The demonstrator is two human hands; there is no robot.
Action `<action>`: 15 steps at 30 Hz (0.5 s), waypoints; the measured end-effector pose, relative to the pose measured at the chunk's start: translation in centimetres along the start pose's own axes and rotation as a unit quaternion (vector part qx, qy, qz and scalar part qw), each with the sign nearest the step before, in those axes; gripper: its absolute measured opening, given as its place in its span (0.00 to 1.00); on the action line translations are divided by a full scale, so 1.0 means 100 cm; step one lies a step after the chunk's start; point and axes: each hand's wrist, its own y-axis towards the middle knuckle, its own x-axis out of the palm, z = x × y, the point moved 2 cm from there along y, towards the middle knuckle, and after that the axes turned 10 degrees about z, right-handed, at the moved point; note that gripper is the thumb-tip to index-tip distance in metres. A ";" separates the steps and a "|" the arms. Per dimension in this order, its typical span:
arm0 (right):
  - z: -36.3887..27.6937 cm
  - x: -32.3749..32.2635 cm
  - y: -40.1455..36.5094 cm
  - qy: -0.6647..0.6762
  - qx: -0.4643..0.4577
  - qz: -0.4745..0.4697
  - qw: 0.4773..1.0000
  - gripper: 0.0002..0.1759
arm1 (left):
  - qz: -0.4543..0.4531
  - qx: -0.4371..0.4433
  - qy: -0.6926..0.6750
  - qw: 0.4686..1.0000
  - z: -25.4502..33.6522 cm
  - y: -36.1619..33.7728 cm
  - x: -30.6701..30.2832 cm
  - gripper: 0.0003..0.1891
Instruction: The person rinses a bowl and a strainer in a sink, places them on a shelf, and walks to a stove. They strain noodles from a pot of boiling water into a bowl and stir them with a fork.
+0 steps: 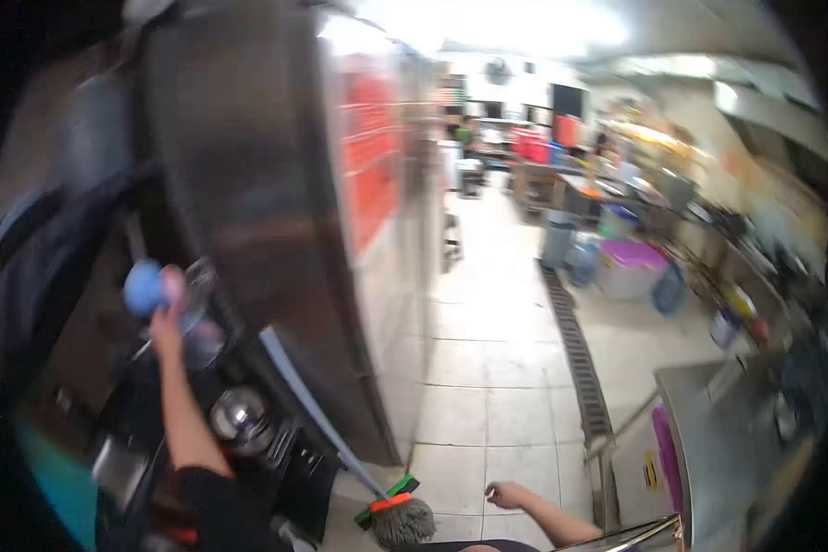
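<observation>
At the left, my left hand point(167, 290) is raised at the end of an outstretched arm. Its fingers are blurred around something pink, with a round blue object point(144, 288) right beside it. Below the arm lie a shiny round metal lid or bowl point(238, 409) and dark cookware. My right hand point(503, 495) hangs low over the tiled floor at the bottom centre, its fingers curled and touching nothing that I can make out. To its left, a grey mop head point(403, 524) with an orange clamp rests near a green brush point(405, 485).
A tall metal cabinet point(258, 221) stands close at the left. The white tiled aisle point(488, 368) runs ahead beside a floor drain point(575, 359). On the right are a metal table point(727, 460), a bin with a purple lid point(630, 271) and water bottles point(582, 260).
</observation>
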 end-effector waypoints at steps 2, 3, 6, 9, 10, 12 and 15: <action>0.020 -0.035 0.029 -0.006 -0.036 -0.042 0.998 0.16 | -0.030 0.063 0.307 0.949 0.004 -0.009 0.005 0.18; 0.025 -0.056 0.048 -0.017 -0.064 -0.042 0.997 0.15 | -0.007 0.120 0.336 0.934 -0.015 -0.007 0.011 0.18; 0.035 -0.133 0.125 0.024 -0.028 -0.076 0.996 0.15 | -0.004 0.083 0.600 0.796 -0.031 0.001 0.017 0.22; 0.068 -0.221 0.195 -0.032 -0.032 0.056 0.997 0.15 | -0.045 0.079 0.715 0.694 0.059 -0.042 0.024 0.24; 0.089 -0.255 0.214 -0.038 0.007 0.085 0.996 0.15 | -0.032 0.056 0.682 0.728 0.020 -0.023 0.021 0.24; 0.150 -0.310 0.241 -0.037 0.067 0.161 0.984 0.14 | 0.002 0.001 0.676 0.737 -0.003 -0.026 0.023 0.24; 0.290 -0.373 0.235 0.266 0.158 0.372 0.875 0.17 | 0.205 0.189 0.237 0.931 -0.040 -0.095 0.034 0.24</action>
